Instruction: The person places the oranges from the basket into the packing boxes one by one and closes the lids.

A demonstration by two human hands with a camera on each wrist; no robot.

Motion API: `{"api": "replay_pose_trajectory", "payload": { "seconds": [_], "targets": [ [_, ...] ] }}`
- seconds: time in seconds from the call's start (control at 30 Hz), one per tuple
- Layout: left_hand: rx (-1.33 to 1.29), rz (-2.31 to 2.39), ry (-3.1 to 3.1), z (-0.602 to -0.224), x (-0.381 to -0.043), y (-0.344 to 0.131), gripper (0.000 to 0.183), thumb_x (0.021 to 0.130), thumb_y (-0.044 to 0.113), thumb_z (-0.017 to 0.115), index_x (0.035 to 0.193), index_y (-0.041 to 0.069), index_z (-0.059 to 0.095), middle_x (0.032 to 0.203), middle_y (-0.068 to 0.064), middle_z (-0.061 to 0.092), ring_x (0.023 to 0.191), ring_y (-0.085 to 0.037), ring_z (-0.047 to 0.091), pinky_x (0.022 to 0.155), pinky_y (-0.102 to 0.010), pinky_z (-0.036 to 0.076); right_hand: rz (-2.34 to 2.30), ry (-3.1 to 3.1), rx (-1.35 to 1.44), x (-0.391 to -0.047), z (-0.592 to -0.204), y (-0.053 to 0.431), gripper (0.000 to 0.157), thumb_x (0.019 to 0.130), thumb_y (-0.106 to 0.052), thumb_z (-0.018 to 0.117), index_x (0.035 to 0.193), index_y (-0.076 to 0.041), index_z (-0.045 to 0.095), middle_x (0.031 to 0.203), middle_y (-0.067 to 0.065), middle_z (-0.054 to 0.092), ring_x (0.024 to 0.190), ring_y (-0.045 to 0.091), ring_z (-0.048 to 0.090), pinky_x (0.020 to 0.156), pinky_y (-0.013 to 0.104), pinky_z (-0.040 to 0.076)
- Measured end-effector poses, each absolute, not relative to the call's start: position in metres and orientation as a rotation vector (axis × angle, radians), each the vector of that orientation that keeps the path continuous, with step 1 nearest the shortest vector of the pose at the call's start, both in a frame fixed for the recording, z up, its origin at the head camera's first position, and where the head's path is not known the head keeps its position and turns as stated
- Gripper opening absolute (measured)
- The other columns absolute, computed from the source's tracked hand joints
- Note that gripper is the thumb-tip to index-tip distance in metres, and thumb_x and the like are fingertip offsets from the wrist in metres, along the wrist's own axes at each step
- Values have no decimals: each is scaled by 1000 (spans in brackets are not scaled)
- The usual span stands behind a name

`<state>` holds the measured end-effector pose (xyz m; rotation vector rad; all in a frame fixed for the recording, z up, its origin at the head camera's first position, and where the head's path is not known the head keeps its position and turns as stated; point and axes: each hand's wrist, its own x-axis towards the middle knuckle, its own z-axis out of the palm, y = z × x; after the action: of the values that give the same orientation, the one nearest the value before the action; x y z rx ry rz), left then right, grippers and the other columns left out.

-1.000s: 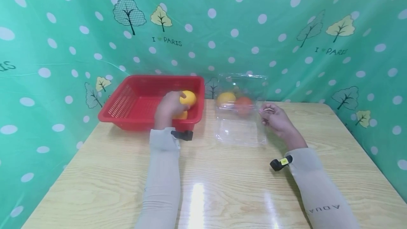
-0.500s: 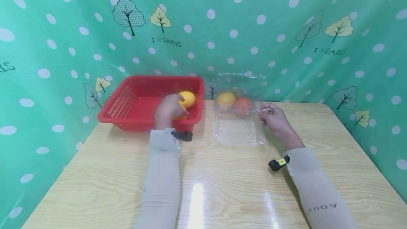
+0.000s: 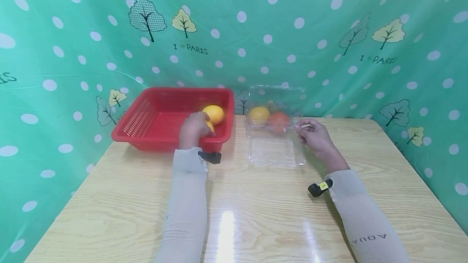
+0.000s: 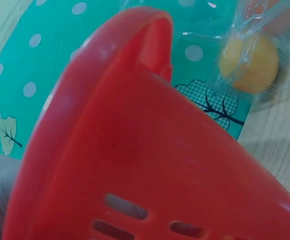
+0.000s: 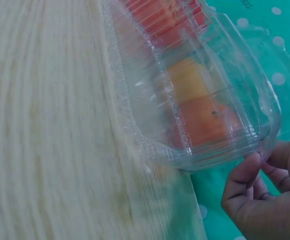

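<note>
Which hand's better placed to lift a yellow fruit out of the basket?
Probably the left hand: it's inside the red basket, around the nearer yellow fruit. The right hand pinches the clear box at its side, away from the basket.

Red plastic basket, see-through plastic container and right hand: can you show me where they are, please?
Red plastic basket (image 3: 157, 145): head view, on its front wall.
See-through plastic container (image 3: 273, 151): head view, on its near part.
Right hand (image 5: 270, 205): right wrist view, on its middle.
</note>
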<state>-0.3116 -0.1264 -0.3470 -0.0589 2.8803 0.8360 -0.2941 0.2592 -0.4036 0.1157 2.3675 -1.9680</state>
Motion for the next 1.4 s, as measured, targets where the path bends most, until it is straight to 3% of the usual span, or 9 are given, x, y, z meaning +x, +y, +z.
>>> {"api": "replay_pose_trajectory", "payload": {
  "seconds": [0.3,0.6,1.03,1.4],
  "targets": [
    [-80,845,2868,-345,-310,-125,65,78,13,84,137,7,58,122,-15,59,109,-36,55,92,-50,54,-1955,2402,112,-294,-405,260,24,103,-15,62,119,1,55,96,2,60,80,10,57,69,20,53],
    [-107,869,2850,-343,-309,-124,65,77,12,84,137,7,57,121,-15,59,108,-35,56,91,-50,54,-1870,2461,104,-294,-407,259,29,103,-20,62,122,2,55,97,1,59,82,11,57,69,21,51],
    [-114,834,2842,-345,-310,-125,59,80,9,82,134,8,57,116,-15,59,104,-35,57,89,-48,55,-1873,2435,96,-293,-411,259,23,104,-15,60,118,3,54,91,0,60,80,13,55,68,23,50],
    [-60,906,3126,-337,-306,-122,72,70,16,90,134,11,56,121,-11,52,110,-36,50,86,-52,57,-1887,2424,90,-294,-412,259,23,103,-15,61,117,3,54,88,0,59,79,14,55,66,23,48]
  ]
}}
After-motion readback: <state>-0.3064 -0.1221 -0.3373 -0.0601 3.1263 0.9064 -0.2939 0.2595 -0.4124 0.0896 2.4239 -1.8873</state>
